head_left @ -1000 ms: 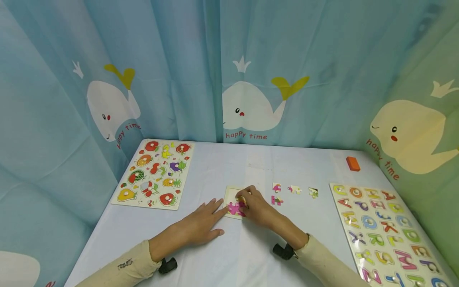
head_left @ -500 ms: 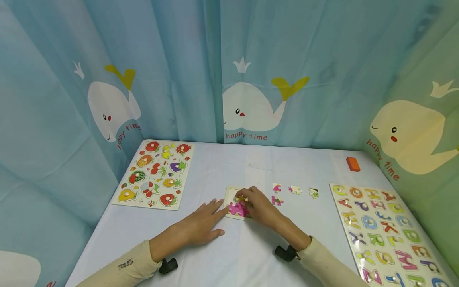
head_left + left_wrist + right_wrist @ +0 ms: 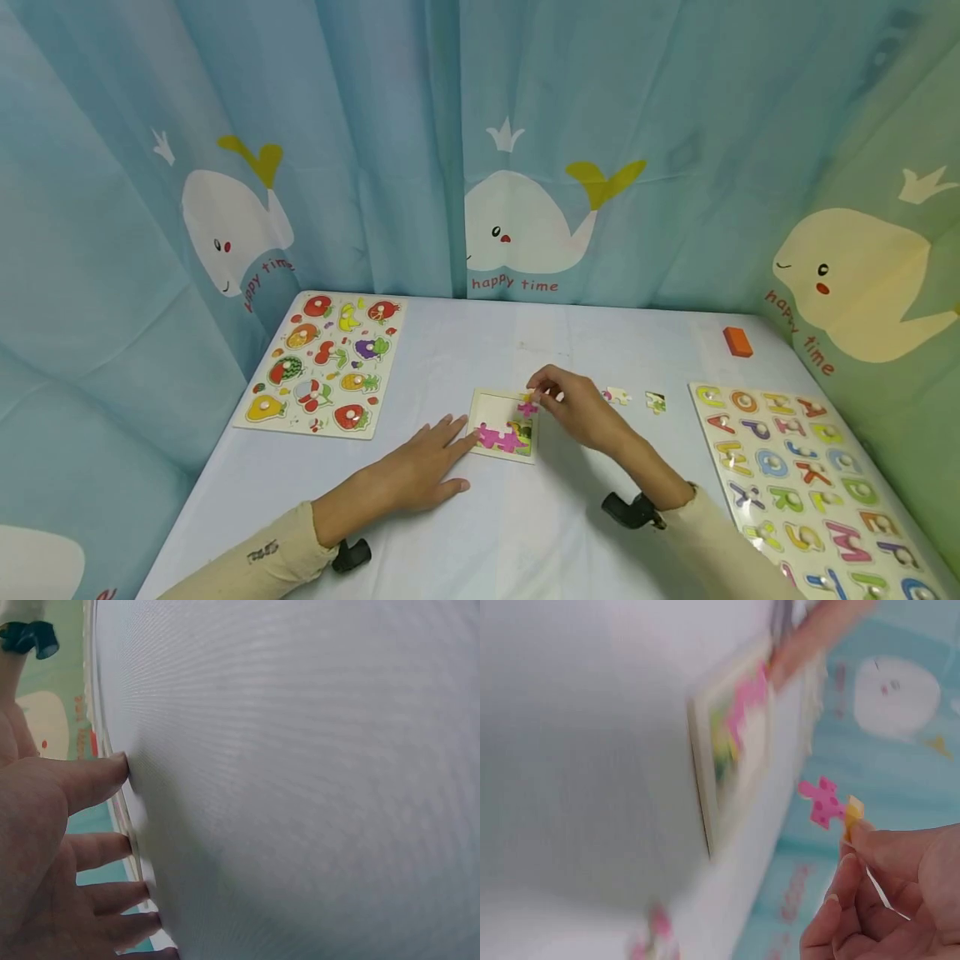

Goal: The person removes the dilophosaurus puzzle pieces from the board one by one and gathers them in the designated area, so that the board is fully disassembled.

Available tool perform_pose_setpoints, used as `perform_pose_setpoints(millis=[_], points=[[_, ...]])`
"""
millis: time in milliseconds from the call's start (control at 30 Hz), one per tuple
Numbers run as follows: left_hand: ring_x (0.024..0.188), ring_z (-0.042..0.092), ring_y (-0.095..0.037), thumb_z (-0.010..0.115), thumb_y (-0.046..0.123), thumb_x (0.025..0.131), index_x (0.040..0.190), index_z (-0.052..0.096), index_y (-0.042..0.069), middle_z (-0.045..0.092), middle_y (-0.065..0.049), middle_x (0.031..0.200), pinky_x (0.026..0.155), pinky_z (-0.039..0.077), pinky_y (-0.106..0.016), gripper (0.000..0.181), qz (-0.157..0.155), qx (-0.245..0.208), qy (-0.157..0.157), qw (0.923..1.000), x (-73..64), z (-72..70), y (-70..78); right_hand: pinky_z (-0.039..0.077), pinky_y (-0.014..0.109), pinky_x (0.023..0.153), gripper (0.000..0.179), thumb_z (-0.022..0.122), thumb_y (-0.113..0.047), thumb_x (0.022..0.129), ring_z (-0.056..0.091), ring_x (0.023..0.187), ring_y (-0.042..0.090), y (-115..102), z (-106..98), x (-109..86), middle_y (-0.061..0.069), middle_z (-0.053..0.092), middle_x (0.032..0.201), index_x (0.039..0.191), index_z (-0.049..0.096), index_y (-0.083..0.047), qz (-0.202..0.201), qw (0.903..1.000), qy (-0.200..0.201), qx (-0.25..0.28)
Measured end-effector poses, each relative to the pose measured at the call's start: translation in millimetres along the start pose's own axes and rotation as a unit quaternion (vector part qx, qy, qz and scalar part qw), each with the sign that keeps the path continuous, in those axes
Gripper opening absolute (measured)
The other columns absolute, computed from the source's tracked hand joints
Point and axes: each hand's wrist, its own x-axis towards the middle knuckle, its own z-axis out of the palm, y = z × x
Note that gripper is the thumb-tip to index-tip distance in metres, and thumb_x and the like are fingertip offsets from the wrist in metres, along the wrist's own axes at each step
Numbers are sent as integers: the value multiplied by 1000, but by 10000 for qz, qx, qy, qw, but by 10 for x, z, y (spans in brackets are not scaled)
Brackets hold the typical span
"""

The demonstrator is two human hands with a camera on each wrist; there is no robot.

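Note:
A pink dotted jigsaw piece [image 3: 826, 806] with a yellow end is pinched between the thumb and fingers of my right hand [image 3: 581, 408]. It hangs raised above the upper right corner of a small framed puzzle tray [image 3: 493, 406]. Joined pink pieces [image 3: 495, 437] fill the tray's lower left, and a green and yellow piece [image 3: 522, 431] lies in the lower right corner. My left hand [image 3: 423, 467] rests on the table with its fingers straight and spread, its fingertips at the tray's left edge.
Two loose jigsaw pieces, one pale [image 3: 618, 397] and one green [image 3: 656, 402], lie right of my right hand. A fruit peg board [image 3: 322, 367] is at the left, a letter board [image 3: 802, 483] at the right. An orange block [image 3: 738, 342] stands far right.
My right hand has risen from the tray and moved right, with the jigsaw piece in its pinch. It now hides two loose pieces that showed before. My left hand stays put.

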Motion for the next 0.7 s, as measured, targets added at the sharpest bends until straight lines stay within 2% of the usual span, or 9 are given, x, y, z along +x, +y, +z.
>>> perform_pose_setpoints(millis=[100,200,300,400,500,600,700], points=[[161,25,-37,64,40,106,164,39,12,25,-16,174,129,27,-54,70,-14,-29,-10,10000,-2,4,-4,53,26,69,8,67,-1,102,64,87,18,120,-271,-26,4,72,97,109,69,-5,223,9996,72,-132],[161,24,-37,64,41,106,164,38,12,25,-16,174,129,27,-54,70,-11,-38,-2,10000,-7,4,-8,53,25,70,7,66,-3,103,65,89,18,280,-545,-76,5,72,98,109,69,-5,437,9987,-40,-248],[161,24,-37,64,40,105,164,38,12,25,-16,174,129,27,-54,70,-19,-72,2,10000,-13,-5,-10,53,23,72,8,66,-7,103,63,90,17,453,-778,-136,5,71,98,110,69,-4,614,9975,-251,-237],[161,24,-36,65,40,105,165,38,12,25,-16,174,129,27,-54,71,-37,-98,-2,9999,-18,-12,-10,53,22,73,10,66,-8,104,61,90,16,628,-940,-202,8,71,99,111,68,0,749,9954,-599,16],[161,24,-36,64,40,105,165,37,13,24,-15,174,129,27,-55,71,-46,-105,-10,9999,-18,-14,-10,52,22,75,11,64,-7,104,60,91,14,790,-1023,-271,9,70,100,111,67,2,964,9888,-1079,362],[161,23,-36,64,40,106,165,37,13,24,-15,175,129,26,-54,71,-32,-115,-11,9999,-11,-10,-10,50,23,77,12,63,-6,104,59,93,15,922,-1021,-327,9,69,102,112,67,2,1186,9792,-1534,602],[161,23,-36,64,41,106,165,37,13,24,-15,175,129,26,-54,71,-28,-109,-13,9999,-3,-4,-10,49,24,77,12,65,-6,103,59,94,17,1000,-954,-369,9,68,104,112,67,2,1272,9762,-1673,529]])
